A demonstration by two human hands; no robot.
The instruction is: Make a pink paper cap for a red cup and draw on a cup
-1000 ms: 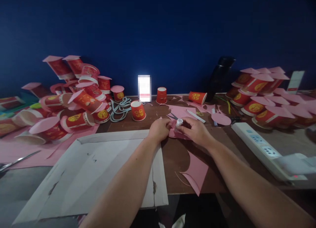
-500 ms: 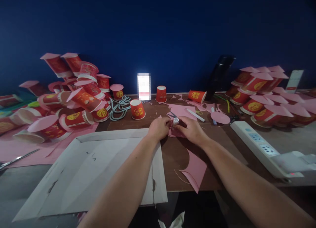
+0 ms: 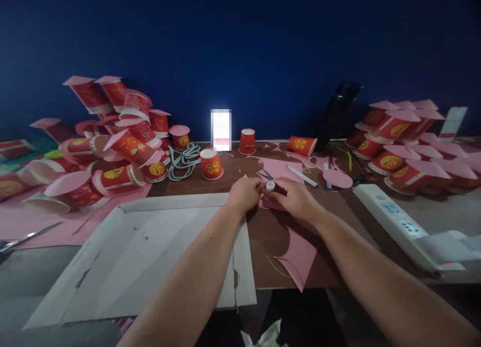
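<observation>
At the middle of the brown table, my right hand (image 3: 298, 199) is closed around a small white round tube (image 3: 270, 186), its open-looking end turned up toward me. My left hand (image 3: 246, 194) is right beside it, fingers pinched together; what they hold is hidden. A piece of pink paper (image 3: 272, 205) lies under both hands. Just beyond the fingers, dark scissors blades (image 3: 265, 174) rest on a larger pink sheet (image 3: 281, 167). One red paper cup (image 3: 211, 165) stands upside down to the left of my hands, and another cup (image 3: 247, 142) stands behind it.
Piled red cups with pink paper tops (image 3: 124, 141) fill the left; more capped cups (image 3: 409, 146) are stacked right. A white cardboard tray (image 3: 150, 257) lies under my left forearm. A power strip (image 3: 393, 227), pink offcut (image 3: 298, 254), white pen (image 3: 301, 176) and black bottle (image 3: 338, 116) are around.
The whole view has shifted slightly. Both hands stay together over the pink paper, with the white tube still in the right one.
</observation>
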